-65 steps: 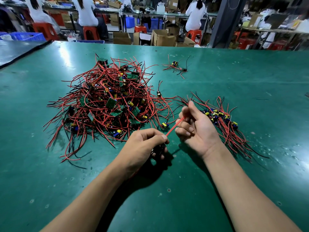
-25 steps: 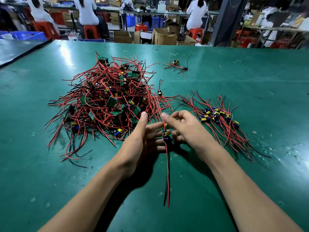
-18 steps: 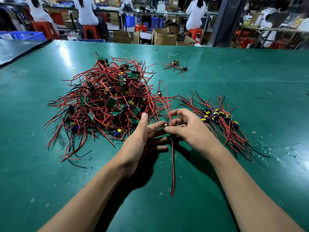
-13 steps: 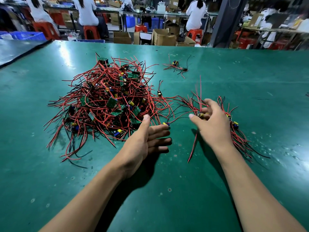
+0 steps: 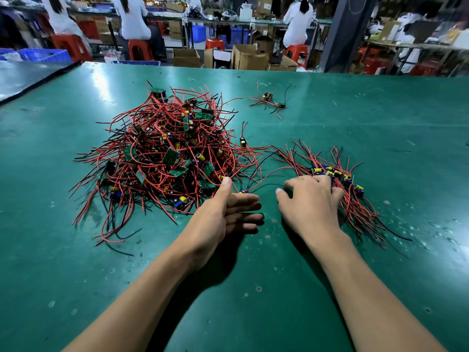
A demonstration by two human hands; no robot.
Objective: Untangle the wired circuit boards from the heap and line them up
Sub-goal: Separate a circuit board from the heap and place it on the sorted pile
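The broad green matted tabletop (image 5: pixel 380 118) carries, left of centre, the big tangled heap of small green circuit boards with red and black wires (image 5: pixel 167 156), which looks barely reduced. To its right, apart from it, lies the sorted row of boards with yellow capacitors, their wires fanned out alongside each other (image 5: pixel 355 212). A small stray cluster of wired boards (image 5: pixel 267 100) sits farther back. The right hand (image 5: pixel 309 201) rests open on the near left end of the row, fingers spread flat, apparently settling a board into line. The left hand (image 5: pixel 223 214) is open and empty on its edge, thumb touching the heap's near rim. A single small board on a black lead (image 5: pixel 245 191) lies just beyond its fingertips. The step looks like the close of one placement. Next comes pinching that loose board and drawing it out slowly so its wires slip free.
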